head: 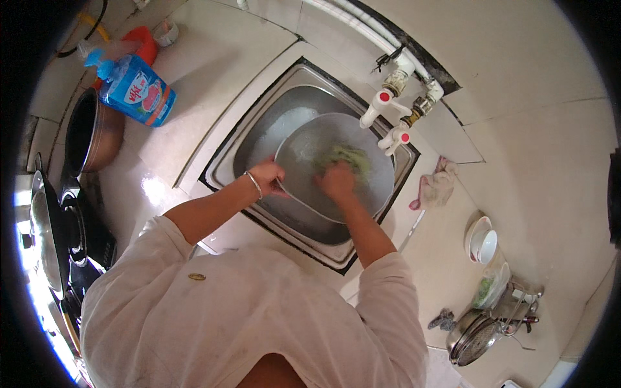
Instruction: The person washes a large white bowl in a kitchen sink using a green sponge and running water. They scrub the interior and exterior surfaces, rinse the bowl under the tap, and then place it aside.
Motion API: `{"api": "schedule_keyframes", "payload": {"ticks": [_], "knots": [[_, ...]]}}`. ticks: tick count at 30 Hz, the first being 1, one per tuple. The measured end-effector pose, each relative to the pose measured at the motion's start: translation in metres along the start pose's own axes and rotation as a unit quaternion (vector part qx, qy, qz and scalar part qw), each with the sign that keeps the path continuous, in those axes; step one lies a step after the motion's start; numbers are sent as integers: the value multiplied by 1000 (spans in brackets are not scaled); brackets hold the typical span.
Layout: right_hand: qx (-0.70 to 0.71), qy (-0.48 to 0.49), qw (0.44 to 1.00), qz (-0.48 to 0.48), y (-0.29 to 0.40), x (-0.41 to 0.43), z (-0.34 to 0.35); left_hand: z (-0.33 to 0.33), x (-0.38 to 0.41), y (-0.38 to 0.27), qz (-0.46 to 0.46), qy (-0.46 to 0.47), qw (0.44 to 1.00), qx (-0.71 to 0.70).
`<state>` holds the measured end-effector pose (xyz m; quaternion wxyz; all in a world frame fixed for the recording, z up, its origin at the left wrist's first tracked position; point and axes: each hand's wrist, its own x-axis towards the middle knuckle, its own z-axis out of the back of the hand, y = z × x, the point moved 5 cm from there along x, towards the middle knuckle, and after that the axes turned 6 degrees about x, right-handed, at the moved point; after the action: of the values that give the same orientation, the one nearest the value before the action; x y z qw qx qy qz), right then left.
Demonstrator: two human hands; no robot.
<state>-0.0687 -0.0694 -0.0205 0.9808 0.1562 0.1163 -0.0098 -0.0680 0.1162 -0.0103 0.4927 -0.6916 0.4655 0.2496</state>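
Observation:
A wide, round, light-grey basin (310, 145) rests tilted in a stainless steel sink (291, 242). My left hand (271, 178), with a silver bangle at the wrist, grips the basin's near-left rim, thumb on the upper side. Inside the basin my right hand (337, 182) reaches down onto a soft yellow-green mass (347, 157). Motion blur hides whether this is cloth or leafy vegetable. My right fingertips are hidden in it, so their grip does not show. Foamy water (291, 121) shows in the sink beyond the basin.
Two white taps with red dots, one (376, 106) left of the other (395, 138), overhang the sink. Left stand a blue pump bottle (138, 92), a brown pot (106, 133) and a lidded pan (48, 233). Right are a rag (436, 186), white bowls (484, 245) and metal strainers (475, 339).

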Motion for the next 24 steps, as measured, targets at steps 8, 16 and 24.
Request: {"api": "schedule_keyframes", "payload": {"ticks": [8,16,24], "knots": [[42,66,996,-45,-17,12,-10,-2,-5,-12,-10,-10,1000,28],[596,117,794,15,37,-24,110,21,-8,-11,-36,-31,999,15],[-6,-115,993,16,-33,-20,68,13,-26,-10,-59,-11,998,14]]}}
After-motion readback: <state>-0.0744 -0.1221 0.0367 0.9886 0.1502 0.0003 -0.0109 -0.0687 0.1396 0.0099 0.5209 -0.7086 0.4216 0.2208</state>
